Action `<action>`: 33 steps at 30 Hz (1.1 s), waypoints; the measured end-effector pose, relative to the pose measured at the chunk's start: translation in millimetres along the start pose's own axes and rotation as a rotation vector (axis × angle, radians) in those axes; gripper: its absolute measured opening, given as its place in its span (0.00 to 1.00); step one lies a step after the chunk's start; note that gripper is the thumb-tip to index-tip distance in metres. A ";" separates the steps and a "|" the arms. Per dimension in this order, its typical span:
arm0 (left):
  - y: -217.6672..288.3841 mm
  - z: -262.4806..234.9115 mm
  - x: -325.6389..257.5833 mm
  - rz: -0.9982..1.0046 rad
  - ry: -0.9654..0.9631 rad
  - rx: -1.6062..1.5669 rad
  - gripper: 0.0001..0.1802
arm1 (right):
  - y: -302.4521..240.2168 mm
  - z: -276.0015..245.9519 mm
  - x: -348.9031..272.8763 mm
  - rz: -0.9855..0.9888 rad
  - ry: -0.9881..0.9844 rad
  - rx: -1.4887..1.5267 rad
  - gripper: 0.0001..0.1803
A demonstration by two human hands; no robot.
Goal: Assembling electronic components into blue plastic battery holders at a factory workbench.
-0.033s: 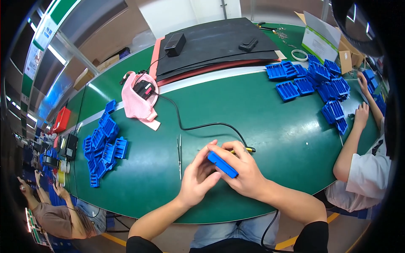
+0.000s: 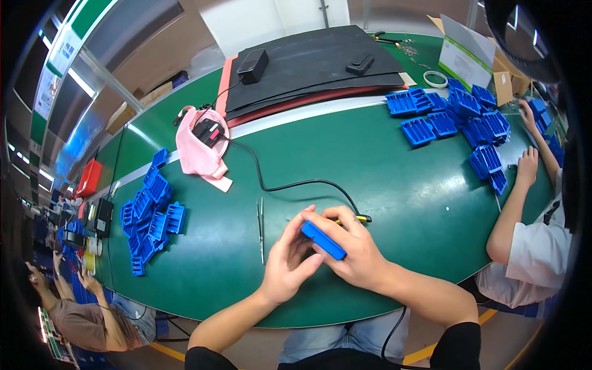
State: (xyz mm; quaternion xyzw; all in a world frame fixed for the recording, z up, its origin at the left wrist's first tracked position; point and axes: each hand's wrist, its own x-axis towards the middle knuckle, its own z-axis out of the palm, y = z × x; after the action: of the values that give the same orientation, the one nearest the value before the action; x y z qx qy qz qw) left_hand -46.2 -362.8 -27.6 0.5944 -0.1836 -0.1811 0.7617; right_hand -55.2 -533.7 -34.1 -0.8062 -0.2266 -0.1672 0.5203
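A small blue plastic tray is tilted on edge between my hands, low over the green table. My right hand is wrapped round its near side, fingers pointing away from me. Between those fingers sits a yellow-and-black corded tool, its working end hidden. My left hand curls at the tray's left side, thumb against its lower edge and fingertips meeting the right hand's. What the tray holds inside is out of sight. Metal tweezers lie on the table just left of my left hand.
Blue trays are heaped at left, more blue trays at far right. A pink cloth with a black device lies beyond; a black cable crosses the table. Black sheets are stacked behind. A co-worker's arm rests at right.
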 end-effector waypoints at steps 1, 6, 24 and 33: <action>-0.3 1.3 -0.1 -0.004 -0.009 0.001 0.43 | 0.4 0.8 -0.3 0.011 -0.007 0.060 0.38; -1.2 6.2 1.0 -0.002 -0.016 -0.039 0.43 | 1.5 -0.6 -1.1 -0.038 -0.003 -0.011 0.33; -1.0 8.6 -1.6 0.006 0.024 -0.046 0.43 | -4.1 -0.4 -0.7 -0.071 -0.011 -0.024 0.38; -1.2 13.7 -3.0 0.003 0.040 -0.154 0.41 | -6.6 -0.2 -1.8 -0.101 0.023 -0.094 0.39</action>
State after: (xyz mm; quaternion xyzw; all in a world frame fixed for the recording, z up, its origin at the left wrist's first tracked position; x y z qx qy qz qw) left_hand -55.6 -373.0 -25.9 0.5371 -0.1549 -0.1814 0.8091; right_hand -60.2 -531.9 -29.9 -0.8154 -0.2528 -0.2130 0.4752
